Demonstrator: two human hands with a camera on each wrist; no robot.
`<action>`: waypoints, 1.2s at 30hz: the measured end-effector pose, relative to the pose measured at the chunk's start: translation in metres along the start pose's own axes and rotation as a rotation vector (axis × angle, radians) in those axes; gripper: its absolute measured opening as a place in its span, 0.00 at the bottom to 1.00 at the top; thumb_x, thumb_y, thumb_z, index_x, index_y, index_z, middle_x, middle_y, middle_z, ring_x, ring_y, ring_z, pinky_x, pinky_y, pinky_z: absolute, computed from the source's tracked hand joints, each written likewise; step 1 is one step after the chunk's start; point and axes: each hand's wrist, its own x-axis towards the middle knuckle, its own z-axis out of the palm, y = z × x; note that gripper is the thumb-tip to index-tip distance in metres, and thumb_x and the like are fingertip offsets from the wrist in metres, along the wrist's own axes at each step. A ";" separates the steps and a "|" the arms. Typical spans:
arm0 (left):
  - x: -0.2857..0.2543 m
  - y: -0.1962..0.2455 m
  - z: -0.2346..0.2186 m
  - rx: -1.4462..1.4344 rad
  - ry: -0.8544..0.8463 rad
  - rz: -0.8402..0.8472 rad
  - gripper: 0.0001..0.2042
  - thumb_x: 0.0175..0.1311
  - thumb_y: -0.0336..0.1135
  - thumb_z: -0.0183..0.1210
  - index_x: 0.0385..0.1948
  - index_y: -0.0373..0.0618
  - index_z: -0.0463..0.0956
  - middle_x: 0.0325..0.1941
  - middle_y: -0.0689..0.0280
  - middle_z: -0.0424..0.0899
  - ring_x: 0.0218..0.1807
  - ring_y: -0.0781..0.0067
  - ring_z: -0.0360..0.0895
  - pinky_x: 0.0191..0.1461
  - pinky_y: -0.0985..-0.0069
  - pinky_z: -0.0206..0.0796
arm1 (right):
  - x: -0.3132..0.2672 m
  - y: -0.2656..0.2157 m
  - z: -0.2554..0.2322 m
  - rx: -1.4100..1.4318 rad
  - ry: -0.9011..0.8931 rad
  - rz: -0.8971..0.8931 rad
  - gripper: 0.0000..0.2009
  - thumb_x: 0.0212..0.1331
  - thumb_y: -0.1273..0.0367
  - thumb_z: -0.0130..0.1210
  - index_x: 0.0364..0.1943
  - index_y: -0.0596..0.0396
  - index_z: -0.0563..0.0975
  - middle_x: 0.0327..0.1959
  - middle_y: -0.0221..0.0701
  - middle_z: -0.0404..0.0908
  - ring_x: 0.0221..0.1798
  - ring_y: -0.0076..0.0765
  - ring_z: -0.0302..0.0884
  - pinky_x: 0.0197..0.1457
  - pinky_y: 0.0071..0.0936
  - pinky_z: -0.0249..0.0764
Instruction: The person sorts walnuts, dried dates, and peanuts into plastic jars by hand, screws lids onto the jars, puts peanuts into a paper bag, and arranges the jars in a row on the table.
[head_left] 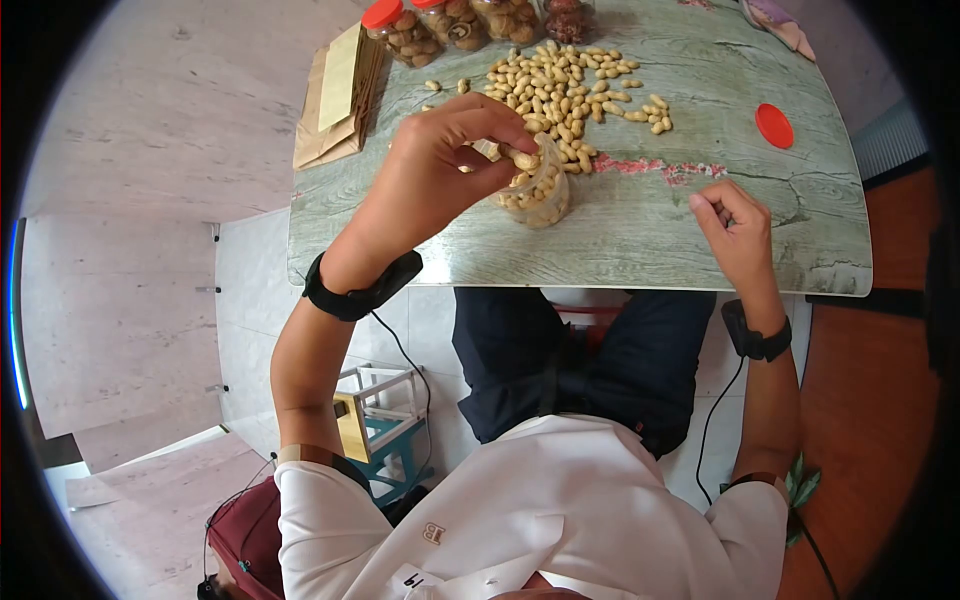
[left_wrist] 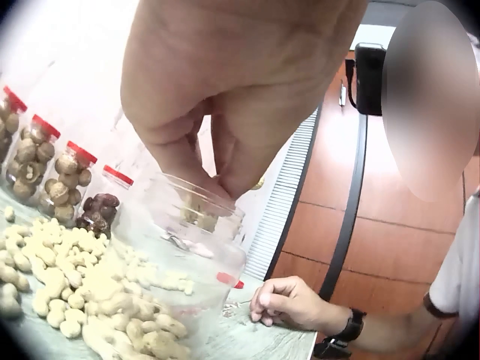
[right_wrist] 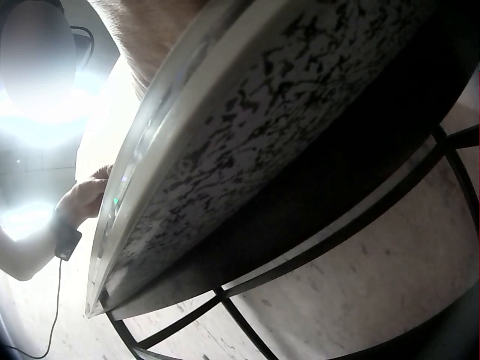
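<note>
Over the mouth of a clear plastic jar (head_left: 548, 205), my left hand (head_left: 425, 165) pinches a peanut (head_left: 524, 160) between thumb and fingers. Unshelled peanuts show through the jar's wall in the head view. Seen from the left wrist, the fingertips of the left hand (left_wrist: 240, 90) come right to the rim of the jar (left_wrist: 217, 262). A big heap of peanuts (head_left: 545, 85) spreads over the table just beyond the jar. My right hand (head_left: 735, 225) rests near the table's front edge, its fingers loosely curled and holding nothing.
Red-lidded jars of nuts (head_left: 405, 40) and a jar of dark red dried fruit (head_left: 568, 20) line the far edge of the table (head_left: 800, 220). Brown paper bags (head_left: 335, 95) lie at the left. A red lid (head_left: 774, 126) lies at the right, and a cloth (head_left: 780, 25) at the far right corner.
</note>
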 end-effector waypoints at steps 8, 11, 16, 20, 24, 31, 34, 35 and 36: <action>-0.002 0.006 0.004 0.378 0.079 0.148 0.10 0.60 0.18 0.66 0.42 0.40 0.87 0.50 0.63 0.87 0.46 0.68 0.86 0.49 0.72 0.79 | 0.001 0.001 0.000 -0.003 0.001 -0.012 0.08 0.65 0.73 0.65 0.31 0.60 0.79 0.24 0.28 0.76 0.23 0.20 0.70 0.27 0.22 0.66; -0.003 0.006 0.003 0.482 0.078 0.206 0.08 0.59 0.21 0.66 0.40 0.40 0.87 0.50 0.62 0.88 0.47 0.65 0.84 0.52 0.70 0.79 | 0.001 0.000 0.001 0.004 0.003 -0.011 0.08 0.65 0.73 0.65 0.30 0.60 0.79 0.24 0.27 0.76 0.23 0.19 0.71 0.27 0.22 0.66; -0.003 0.007 -0.002 0.617 0.054 0.251 0.10 0.56 0.23 0.63 0.39 0.39 0.87 0.52 0.61 0.88 0.52 0.62 0.82 0.58 0.65 0.77 | 0.000 0.001 0.001 0.010 0.001 -0.011 0.08 0.65 0.73 0.66 0.31 0.60 0.79 0.24 0.27 0.76 0.23 0.19 0.71 0.27 0.21 0.66; -0.003 0.005 -0.017 0.510 0.126 0.294 0.12 0.55 0.24 0.59 0.39 0.40 0.87 0.55 0.62 0.88 0.53 0.65 0.82 0.56 0.67 0.74 | -0.001 0.002 0.002 0.030 0.005 -0.006 0.07 0.65 0.74 0.66 0.31 0.60 0.79 0.24 0.26 0.76 0.23 0.18 0.70 0.27 0.20 0.66; -0.015 -0.021 -0.046 0.441 0.223 -0.052 0.22 0.59 0.30 0.65 0.58 0.45 0.81 0.54 0.64 0.85 0.41 0.71 0.77 0.46 0.74 0.71 | 0.000 0.002 0.002 0.029 0.007 -0.023 0.07 0.65 0.74 0.66 0.31 0.60 0.79 0.23 0.25 0.76 0.23 0.17 0.69 0.27 0.20 0.65; -0.048 -0.106 -0.003 0.997 0.056 -0.166 0.62 0.43 0.64 0.78 0.79 0.46 0.53 0.58 0.48 0.75 0.49 0.48 0.84 0.52 0.58 0.79 | 0.001 0.001 0.001 0.016 -0.013 -0.032 0.07 0.65 0.75 0.65 0.31 0.60 0.79 0.23 0.25 0.75 0.23 0.16 0.68 0.27 0.19 0.64; -0.039 -0.123 0.002 0.981 0.086 -0.097 0.49 0.60 0.69 0.63 0.78 0.49 0.57 0.53 0.47 0.76 0.48 0.44 0.83 0.43 0.58 0.80 | 0.001 0.002 0.001 -0.001 -0.018 -0.034 0.07 0.65 0.75 0.65 0.31 0.60 0.79 0.23 0.25 0.74 0.23 0.16 0.67 0.27 0.20 0.63; -0.035 -0.127 0.001 0.980 0.091 -0.097 0.49 0.60 0.69 0.63 0.78 0.49 0.57 0.53 0.47 0.76 0.48 0.44 0.83 0.43 0.58 0.80 | 0.001 0.002 0.001 -0.015 -0.013 -0.036 0.07 0.65 0.75 0.65 0.31 0.60 0.78 0.23 0.25 0.74 0.23 0.16 0.67 0.27 0.20 0.63; -0.031 -0.131 -0.001 0.950 0.086 -0.060 0.42 0.66 0.64 0.61 0.76 0.50 0.59 0.51 0.49 0.75 0.46 0.44 0.83 0.42 0.57 0.80 | 0.001 0.002 0.001 -0.017 -0.013 -0.039 0.07 0.65 0.75 0.65 0.31 0.60 0.78 0.23 0.25 0.74 0.23 0.16 0.67 0.27 0.20 0.63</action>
